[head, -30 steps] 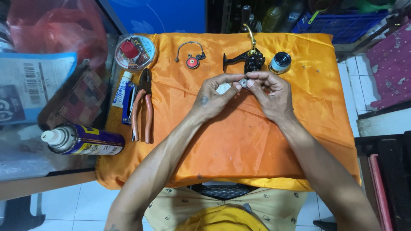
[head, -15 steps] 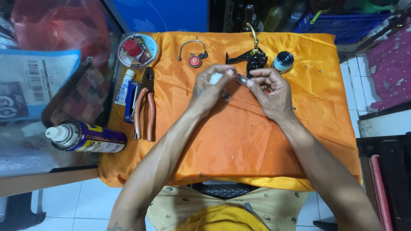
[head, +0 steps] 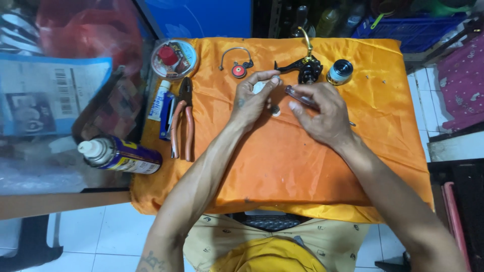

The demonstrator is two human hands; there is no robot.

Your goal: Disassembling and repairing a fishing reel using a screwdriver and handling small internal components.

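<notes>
Over the orange cloth (head: 282, 166), my left hand (head: 250, 103) pinches a small white piece (head: 259, 86) between thumb and fingers. My right hand (head: 322, 113) grips a thin clear-handled tool (head: 302, 98), probably a small screwdriver, whose shaft sticks out past the wrist. A small round metal part (head: 276, 110) lies on the cloth between the two hands. Just beyond the fingers sits a black fishing reel body (head: 305, 68) with a gold handle arm.
A reel spool (head: 340, 72) and a wire bail with a red disc (head: 237, 63) lie at the far edge. Red-handled pliers (head: 182, 121), a small tube (head: 159, 98), a clear round lid with small parts (head: 174, 58) and a spray can (head: 121, 155) are at left.
The hands have parted slightly and lowered toward the cloth. The right hand now holds the tool flatter, and a small metal part shows on the cloth between them.
</notes>
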